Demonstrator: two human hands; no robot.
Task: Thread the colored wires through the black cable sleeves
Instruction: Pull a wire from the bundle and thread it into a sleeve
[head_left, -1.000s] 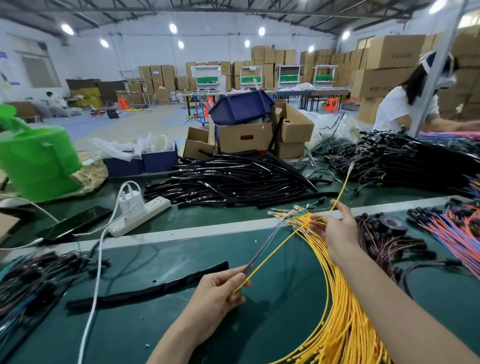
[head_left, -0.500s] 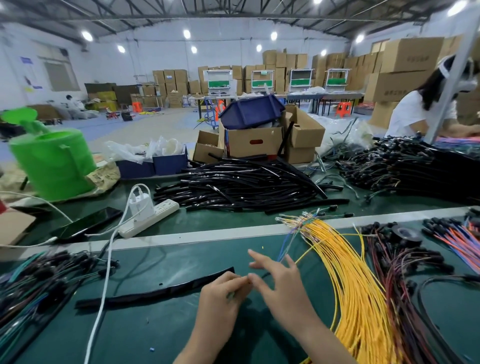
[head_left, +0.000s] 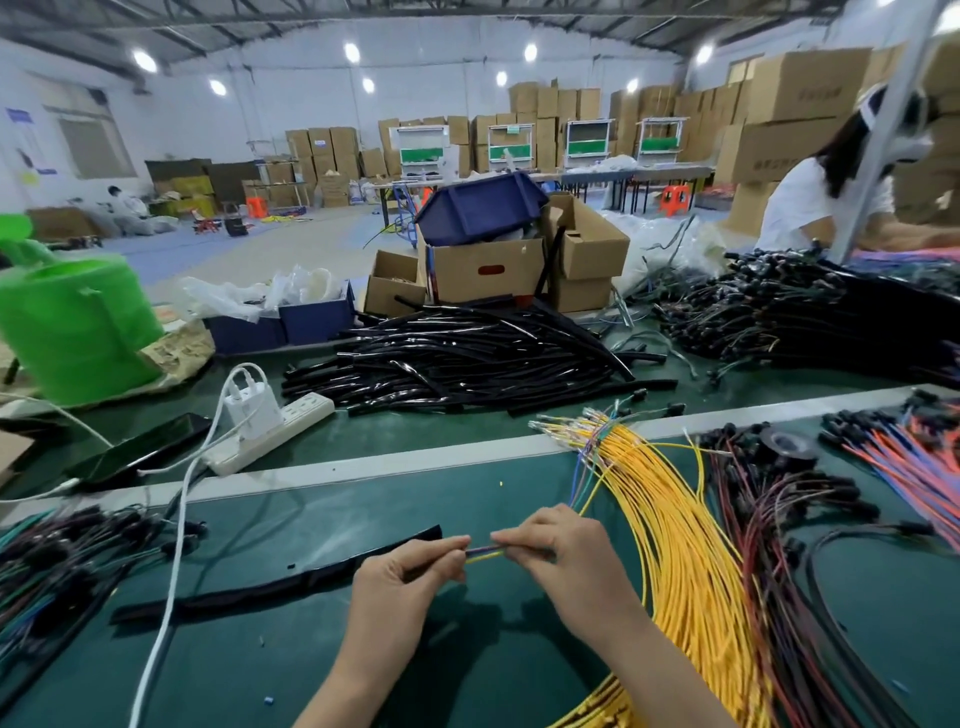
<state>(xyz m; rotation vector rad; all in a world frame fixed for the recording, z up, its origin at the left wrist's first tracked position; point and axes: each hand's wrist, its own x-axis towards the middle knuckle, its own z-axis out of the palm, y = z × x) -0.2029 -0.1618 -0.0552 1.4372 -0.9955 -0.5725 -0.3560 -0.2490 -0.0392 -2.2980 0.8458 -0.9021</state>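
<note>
A thin bunch of colored wires (head_left: 484, 553), yellow, purple and blue, runs between my two hands above the green table. My left hand (head_left: 410, 577) pinches the bunch near its end. My right hand (head_left: 558, 553) grips the same bunch a little to the right, fingers curled over it. From my right hand the wires rise toward the fan of yellow wires (head_left: 670, 519). A flat black cable sleeve (head_left: 280, 584) lies on the table left of my left hand, its near end by my fingers. A big heap of black sleeves (head_left: 467, 353) lies behind.
A white power strip (head_left: 270, 434) with chargers and a white cable (head_left: 171, 571) crosses the sleeve at left. Dark wire harnesses lie at far left (head_left: 62, 561) and right (head_left: 779, 519). A phone (head_left: 140, 452), a green bucket (head_left: 78, 322) and cardboard boxes (head_left: 483, 267) stand behind.
My right hand came back from the yellow wire fan to meet my left hand, and now both hold the small wire bunch, stretched short between them, beside the sleeve's end.
</note>
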